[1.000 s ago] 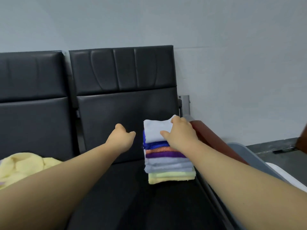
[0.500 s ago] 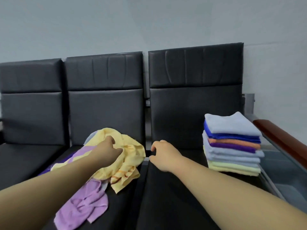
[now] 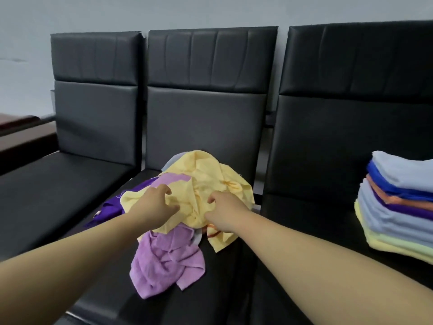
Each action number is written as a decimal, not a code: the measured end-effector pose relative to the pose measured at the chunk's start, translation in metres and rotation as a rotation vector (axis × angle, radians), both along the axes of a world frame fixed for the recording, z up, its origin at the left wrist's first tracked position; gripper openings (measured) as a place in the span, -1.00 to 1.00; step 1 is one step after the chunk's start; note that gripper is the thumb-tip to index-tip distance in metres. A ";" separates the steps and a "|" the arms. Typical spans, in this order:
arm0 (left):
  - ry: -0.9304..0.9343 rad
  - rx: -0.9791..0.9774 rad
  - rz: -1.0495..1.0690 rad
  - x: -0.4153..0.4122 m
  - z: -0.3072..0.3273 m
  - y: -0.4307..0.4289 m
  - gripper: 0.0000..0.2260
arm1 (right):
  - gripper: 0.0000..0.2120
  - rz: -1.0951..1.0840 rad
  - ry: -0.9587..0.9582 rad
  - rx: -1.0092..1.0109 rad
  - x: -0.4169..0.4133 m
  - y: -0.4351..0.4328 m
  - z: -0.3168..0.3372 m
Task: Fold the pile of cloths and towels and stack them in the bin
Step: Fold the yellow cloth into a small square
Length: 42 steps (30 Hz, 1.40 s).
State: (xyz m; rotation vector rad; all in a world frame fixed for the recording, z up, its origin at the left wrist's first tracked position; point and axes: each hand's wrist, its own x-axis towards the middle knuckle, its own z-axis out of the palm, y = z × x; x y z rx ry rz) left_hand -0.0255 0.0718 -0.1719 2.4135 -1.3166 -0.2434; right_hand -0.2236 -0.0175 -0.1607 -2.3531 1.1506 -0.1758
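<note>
Head view: both hands are in the loose pile (image 3: 168, 233) now. The left hand (image 3: 154, 202) and right hand (image 3: 222, 207) curl their fingers into the yellow cloth (image 3: 206, 181) on top, on the middle seat (image 3: 222, 292). A second ago the right hand was on the folded stack (image 3: 398, 207) over on the right seat (image 3: 304, 219), and it has swung across since. The next fold is starting, I'd say. The lilac towel (image 3: 164, 261) waits, and the bin is out of sight.
</note>
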 end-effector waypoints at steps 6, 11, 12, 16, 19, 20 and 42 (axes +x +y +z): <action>0.047 -0.052 -0.025 0.022 -0.021 -0.008 -0.62 | -0.58 -0.016 0.049 -0.017 0.046 -0.007 -0.022; 0.081 -0.049 -0.037 0.027 -0.027 -0.012 -0.68 | -0.80 -0.102 0.099 -0.090 0.062 -0.015 -0.034; 0.092 -0.045 -0.044 0.028 -0.027 -0.012 -0.68 | -0.83 -0.103 0.091 -0.086 0.063 -0.016 -0.032; 0.098 -0.022 -0.036 0.027 -0.020 -0.011 -0.62 | -0.80 -0.090 -0.127 0.054 0.051 -0.020 0.001; 0.106 -0.130 -0.033 0.015 -0.008 -0.010 -0.53 | -0.78 -0.143 -0.455 0.293 0.038 -0.020 0.041; 0.108 -0.182 -0.045 0.010 -0.005 -0.010 -0.51 | -0.77 -0.174 -0.565 0.411 0.034 -0.020 0.053; 0.827 0.132 -0.579 -0.098 0.149 -0.005 -0.69 | -0.66 -0.135 -0.583 0.635 -0.146 0.007 0.139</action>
